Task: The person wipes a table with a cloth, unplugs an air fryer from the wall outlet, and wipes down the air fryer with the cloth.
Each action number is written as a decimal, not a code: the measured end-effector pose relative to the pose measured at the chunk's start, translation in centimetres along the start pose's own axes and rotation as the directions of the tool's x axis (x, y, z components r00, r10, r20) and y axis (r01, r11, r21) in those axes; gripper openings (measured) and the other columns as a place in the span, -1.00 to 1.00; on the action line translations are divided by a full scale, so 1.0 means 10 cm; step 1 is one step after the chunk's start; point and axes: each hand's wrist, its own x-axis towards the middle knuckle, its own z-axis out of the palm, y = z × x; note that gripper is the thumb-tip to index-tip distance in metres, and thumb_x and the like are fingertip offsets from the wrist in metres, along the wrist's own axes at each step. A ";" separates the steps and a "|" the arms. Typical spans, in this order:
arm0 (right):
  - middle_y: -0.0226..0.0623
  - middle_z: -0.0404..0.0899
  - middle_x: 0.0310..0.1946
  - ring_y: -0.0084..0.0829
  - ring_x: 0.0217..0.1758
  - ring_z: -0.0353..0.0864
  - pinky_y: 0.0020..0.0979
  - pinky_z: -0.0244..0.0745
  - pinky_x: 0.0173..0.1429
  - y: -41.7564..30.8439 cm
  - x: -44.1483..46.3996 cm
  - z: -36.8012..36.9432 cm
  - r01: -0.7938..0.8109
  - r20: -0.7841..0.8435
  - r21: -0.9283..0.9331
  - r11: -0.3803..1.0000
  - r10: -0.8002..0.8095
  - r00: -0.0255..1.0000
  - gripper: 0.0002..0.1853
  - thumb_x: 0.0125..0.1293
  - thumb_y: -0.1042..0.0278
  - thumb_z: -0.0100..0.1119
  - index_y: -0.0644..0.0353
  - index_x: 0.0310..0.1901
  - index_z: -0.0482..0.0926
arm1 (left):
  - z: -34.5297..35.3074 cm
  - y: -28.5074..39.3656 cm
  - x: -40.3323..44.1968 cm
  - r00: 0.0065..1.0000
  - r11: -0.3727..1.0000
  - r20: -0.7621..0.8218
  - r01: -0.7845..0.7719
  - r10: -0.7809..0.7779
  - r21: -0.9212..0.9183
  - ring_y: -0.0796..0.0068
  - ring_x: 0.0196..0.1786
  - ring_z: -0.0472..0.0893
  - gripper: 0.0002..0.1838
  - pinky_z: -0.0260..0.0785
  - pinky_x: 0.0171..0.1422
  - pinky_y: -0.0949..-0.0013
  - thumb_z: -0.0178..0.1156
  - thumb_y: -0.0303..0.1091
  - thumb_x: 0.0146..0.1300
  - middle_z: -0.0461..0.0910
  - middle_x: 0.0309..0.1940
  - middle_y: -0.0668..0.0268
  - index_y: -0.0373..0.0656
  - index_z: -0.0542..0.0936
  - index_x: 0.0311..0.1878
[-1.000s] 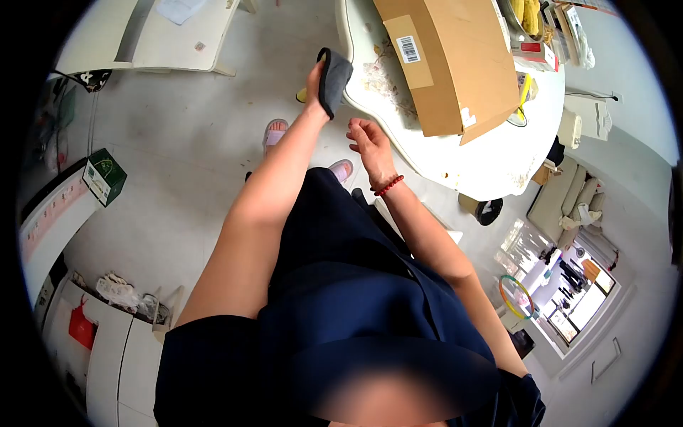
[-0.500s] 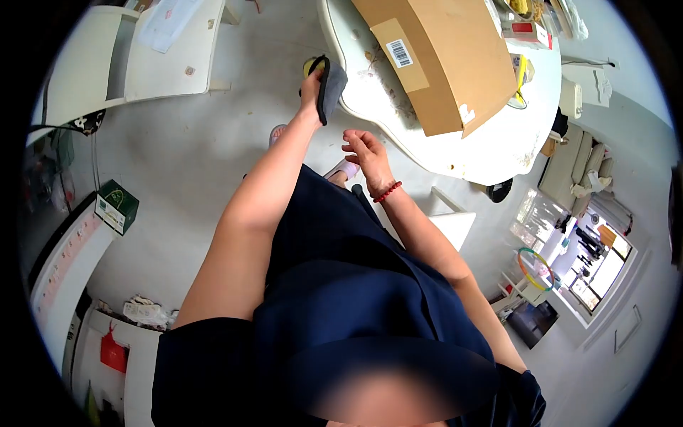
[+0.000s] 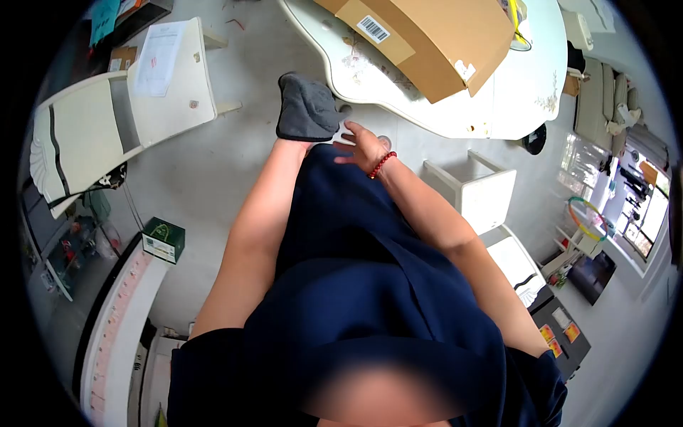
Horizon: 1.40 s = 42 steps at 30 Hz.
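A grey cloth (image 3: pixel 307 108) with black edging covers my left hand, whose fingers are hidden beneath it. It is held out over the floor, left of the white table's near edge. Close to the cloth's right side is my right hand (image 3: pixel 363 148), its fingers apart and nothing in them. A red bead bracelet (image 3: pixel 382 165) circles that wrist. Below both hands hangs my dark blue clothing (image 3: pixel 341 235).
A large cardboard box (image 3: pixel 434 43) lies on the white table (image 3: pixel 462 117). A white chair (image 3: pixel 171 107) holding a paper sheet (image 3: pixel 159 60) stands at left, with a green box (image 3: pixel 163 240) below it. At right is a white stool (image 3: pixel 487 196).
My left hand has turned, so the cloth's broad grey face now shows. My right hand has moved slightly left and its fingers have spread. The whole view has shifted.
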 end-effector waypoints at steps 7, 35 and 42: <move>-0.38 0.64 -0.22 -0.49 -0.13 0.64 -0.40 0.57 -0.16 0.17 0.31 0.01 0.112 0.069 0.566 0.817 -0.182 0.981 -0.64 0.38 -0.02 0.17 0.11 -0.03 0.52 | 0.09 -0.24 -0.21 0.996 0.146 -0.043 -0.031 -0.083 -0.989 0.37 -0.01 0.52 -0.75 0.43 0.13 0.21 0.01 -0.23 0.40 0.52 -0.01 0.25 -0.13 0.46 0.03; -0.35 0.51 -0.35 -0.51 -0.29 0.51 -0.49 0.54 -0.16 -0.08 -0.10 -0.25 0.274 -0.061 0.757 0.593 -0.353 0.934 -0.97 0.27 0.51 0.11 0.20 -0.34 0.48 | 0.61 0.14 -0.06 0.908 0.254 0.010 0.129 -0.419 -0.958 0.45 -0.34 0.60 -0.86 0.51 -0.27 0.40 0.19 -0.51 0.21 0.58 -0.35 0.31 -0.21 0.57 -0.15; -0.46 0.56 -0.43 -0.54 -0.39 0.54 -0.47 0.56 -0.19 -0.08 0.19 0.02 0.315 -0.101 0.666 0.676 -0.336 0.936 -0.92 0.32 0.41 0.22 0.12 -0.32 0.51 | 0.29 -0.20 -0.05 0.945 0.232 0.040 0.121 -0.324 -0.965 0.40 -0.28 0.62 -0.76 0.53 -0.16 0.36 -0.03 -0.28 0.41 0.59 -0.33 0.28 -0.21 0.57 -0.18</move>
